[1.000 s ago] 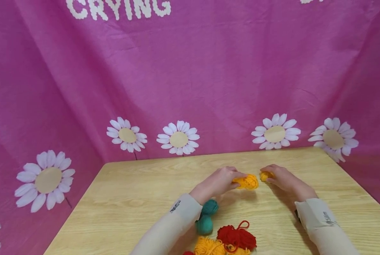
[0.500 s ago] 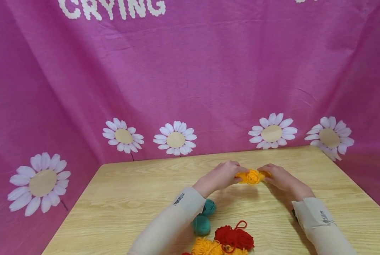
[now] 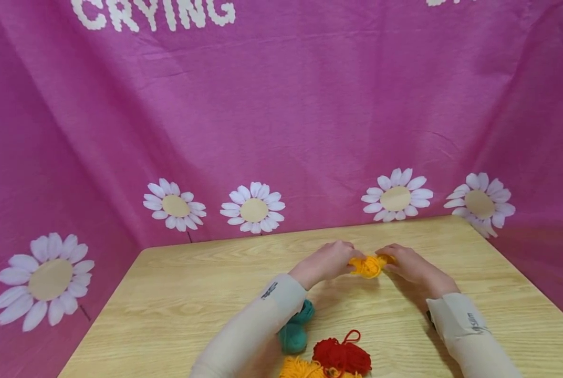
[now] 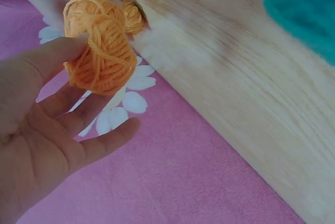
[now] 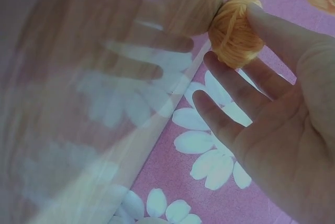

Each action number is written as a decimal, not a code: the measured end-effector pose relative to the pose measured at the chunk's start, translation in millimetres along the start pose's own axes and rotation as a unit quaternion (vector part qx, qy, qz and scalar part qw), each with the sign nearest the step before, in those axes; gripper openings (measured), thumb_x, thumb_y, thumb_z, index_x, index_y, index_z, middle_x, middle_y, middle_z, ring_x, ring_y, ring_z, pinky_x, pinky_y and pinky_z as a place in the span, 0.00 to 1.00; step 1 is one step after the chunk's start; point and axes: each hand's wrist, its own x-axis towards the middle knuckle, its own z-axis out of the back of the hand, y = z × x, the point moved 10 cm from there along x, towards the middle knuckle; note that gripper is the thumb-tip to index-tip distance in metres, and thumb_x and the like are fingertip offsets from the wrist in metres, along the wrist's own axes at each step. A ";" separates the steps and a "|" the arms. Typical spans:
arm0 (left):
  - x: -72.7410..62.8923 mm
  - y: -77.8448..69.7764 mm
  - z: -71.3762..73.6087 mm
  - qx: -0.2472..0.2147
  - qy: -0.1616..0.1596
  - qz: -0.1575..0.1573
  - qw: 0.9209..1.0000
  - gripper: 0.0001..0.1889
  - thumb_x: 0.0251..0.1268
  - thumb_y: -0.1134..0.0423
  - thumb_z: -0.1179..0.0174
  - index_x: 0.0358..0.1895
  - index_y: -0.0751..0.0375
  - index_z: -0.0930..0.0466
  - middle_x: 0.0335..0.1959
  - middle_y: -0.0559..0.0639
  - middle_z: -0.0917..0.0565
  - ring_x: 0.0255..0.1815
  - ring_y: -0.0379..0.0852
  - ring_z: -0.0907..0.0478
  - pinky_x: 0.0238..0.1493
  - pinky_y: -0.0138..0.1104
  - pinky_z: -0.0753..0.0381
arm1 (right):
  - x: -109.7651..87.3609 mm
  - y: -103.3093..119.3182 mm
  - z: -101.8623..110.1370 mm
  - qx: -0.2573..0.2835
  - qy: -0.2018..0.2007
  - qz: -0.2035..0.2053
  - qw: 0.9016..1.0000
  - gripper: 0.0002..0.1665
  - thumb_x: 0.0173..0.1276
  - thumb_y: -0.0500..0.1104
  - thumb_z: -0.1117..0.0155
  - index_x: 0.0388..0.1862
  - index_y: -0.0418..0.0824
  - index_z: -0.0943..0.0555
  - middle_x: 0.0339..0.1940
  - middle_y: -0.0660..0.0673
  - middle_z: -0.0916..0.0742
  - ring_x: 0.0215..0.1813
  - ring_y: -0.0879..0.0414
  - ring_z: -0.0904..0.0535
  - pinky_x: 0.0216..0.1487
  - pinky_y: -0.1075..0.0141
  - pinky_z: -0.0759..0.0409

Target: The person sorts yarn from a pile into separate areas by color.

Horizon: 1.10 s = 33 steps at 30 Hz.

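Note:
Over the far right part of the table, my left hand [image 3: 331, 261] pinches a ball of orange yarn [image 3: 368, 266] between thumb and fingers. That ball [image 4: 102, 59] looks loosely wound in the left wrist view, and the lower fingers spread out beneath it. My right hand [image 3: 410, 265] pinches a smaller ball of darker yellow yarn [image 5: 235, 33], thumb on one side and fingertips on the other. In the head view this yellow ball [image 3: 386, 259] is partly covered by the right hand. The two balls sit side by side, their edges meeting in that view.
Nearer my body lie two teal yarn balls [image 3: 293, 337], a red yarn skein [image 3: 340, 356] with a loose loop, and orange yarn [image 3: 302, 369] cut off by the frame. A pink cloth [image 3: 310, 131] with daisies hangs behind the wooden table [image 3: 191, 294].
The gap between the two yarn balls has closed as my hands came together. Both hands keep their hold, and the head view has swung slightly right.

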 end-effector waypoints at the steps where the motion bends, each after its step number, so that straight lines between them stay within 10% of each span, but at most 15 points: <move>1: 1.6 0.3 -1.6 -0.001 0.003 -0.001 1.000 0.19 0.67 0.59 0.38 0.60 0.47 0.20 0.50 0.45 0.15 0.47 0.40 0.19 0.52 0.25 0.19 | -0.4 0.2 0.2 0.003 0.001 -0.002 1.000 0.20 0.64 0.31 0.35 0.56 0.28 0.21 0.51 0.33 0.16 0.53 0.38 0.21 0.58 0.42 0.22; 33: 29.1 14.7 -35.2 -0.037 0.062 0.029 0.997 0.20 0.68 0.63 0.39 0.63 0.46 0.21 0.59 0.45 0.17 0.59 0.41 0.22 0.62 0.33 0.22 | -3.8 -7.2 -3.3 0.058 0.021 -0.058 0.996 0.22 0.68 0.31 0.39 0.61 0.29 0.24 0.59 0.30 0.18 0.62 0.33 0.25 0.64 0.39 0.28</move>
